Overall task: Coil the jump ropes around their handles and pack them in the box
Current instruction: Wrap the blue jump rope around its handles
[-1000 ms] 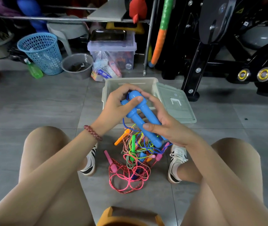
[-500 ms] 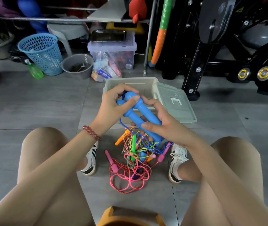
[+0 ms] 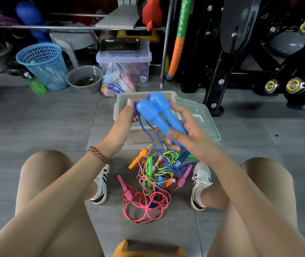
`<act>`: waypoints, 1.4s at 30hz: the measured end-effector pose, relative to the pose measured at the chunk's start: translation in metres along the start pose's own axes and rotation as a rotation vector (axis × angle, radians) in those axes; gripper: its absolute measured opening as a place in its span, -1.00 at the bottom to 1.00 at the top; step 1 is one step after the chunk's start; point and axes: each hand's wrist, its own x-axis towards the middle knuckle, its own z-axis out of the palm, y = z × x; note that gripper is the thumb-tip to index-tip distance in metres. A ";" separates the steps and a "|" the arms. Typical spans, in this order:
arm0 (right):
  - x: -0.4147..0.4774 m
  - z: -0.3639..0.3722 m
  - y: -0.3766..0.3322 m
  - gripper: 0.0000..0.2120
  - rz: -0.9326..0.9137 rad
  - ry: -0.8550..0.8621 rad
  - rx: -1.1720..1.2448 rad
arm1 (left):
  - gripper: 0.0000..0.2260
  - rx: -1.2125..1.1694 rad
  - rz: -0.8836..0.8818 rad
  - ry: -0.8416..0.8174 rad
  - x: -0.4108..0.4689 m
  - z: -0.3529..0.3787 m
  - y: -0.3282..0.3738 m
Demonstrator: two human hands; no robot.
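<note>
Blue handles (image 3: 156,115) held paired above the box (image 3: 123,95): right hand (image 3: 190,135) clenches them, left hand (image 3: 124,120) fingers pinch the cord (image 3: 147,133) for winding.

Grey floor tiles (image 3: 36,123) with pale grout lines run to the clutter at the back. Far beyond the left hand (image 3: 123,125) stand a blue mesh basket (image 3: 44,65), a green bottle (image 3: 35,86) lying beside it, and a grey bucket (image 3: 85,78). Further right is a clear lidded tub (image 3: 123,58) under a metal rack (image 3: 73,27). Beyond the right hand (image 3: 190,134) stands a black exercise machine (image 3: 240,52), and a green-and-orange foam stick (image 3: 179,38) leans upright. The light is soft and even.
</note>
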 end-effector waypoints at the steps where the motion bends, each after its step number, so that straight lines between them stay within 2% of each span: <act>1: 0.000 -0.002 -0.003 -0.44 -0.015 0.020 0.067 | -0.60 0.077 -0.022 -0.014 0.000 0.002 -0.003; 3: 0.000 -0.004 -0.008 -0.50 -0.034 0.103 0.130 | -0.63 0.176 -0.003 -0.146 -0.007 0.010 -0.012; 5: 0.000 -0.006 -0.010 -0.60 -0.033 0.221 0.120 | -0.70 0.190 -0.031 -0.196 -0.018 0.021 -0.014; 7: 0.003 -0.006 -0.006 -0.65 0.001 0.339 0.046 | -0.76 0.417 0.036 -0.204 -0.023 0.028 -0.018; 9: 0.007 -0.003 0.000 -0.66 0.016 0.416 -0.170 | -0.78 0.785 0.150 -0.254 -0.025 0.030 -0.020; 10: 0.008 0.000 0.004 -0.65 0.002 0.426 -0.339 | -0.79 0.890 0.196 -0.261 -0.025 0.029 -0.019; 12: 0.008 0.002 0.012 -0.62 -0.038 0.411 -0.660 | -0.81 0.946 0.255 -0.287 -0.026 0.027 -0.014; 14: 0.006 0.004 0.013 -0.61 -0.035 0.387 -0.823 | -0.80 0.976 0.310 -0.293 -0.026 0.024 -0.010; 19: 0.004 0.000 0.010 -0.54 0.029 0.274 -1.229 | -0.77 1.267 0.459 -0.303 -0.021 0.017 -0.004; 23: 0.001 -0.007 0.005 -0.56 0.083 0.126 -1.236 | -0.74 1.190 0.655 -0.290 -0.023 0.005 0.001; 28: -0.003 -0.008 0.004 -0.58 0.181 -0.050 -1.105 | -0.83 1.086 0.636 -0.380 -0.025 -0.013 0.004; 32: -0.002 -0.004 0.003 -0.58 0.186 -0.134 -0.988 | -0.77 1.141 0.824 -0.399 -0.033 -0.012 0.005; 34: -0.004 -0.003 0.003 -0.62 0.188 -0.177 -0.971 | -0.78 1.056 0.770 -0.422 -0.037 -0.009 0.008; 39: -0.005 0.000 0.005 -0.68 0.219 -0.311 -0.971 | -0.82 0.895 0.496 -0.470 -0.038 -0.006 0.008; 42: -0.003 -0.001 0.003 -0.63 0.220 -0.323 -0.925 | -0.70 0.866 0.371 -0.406 -0.030 -0.012 0.010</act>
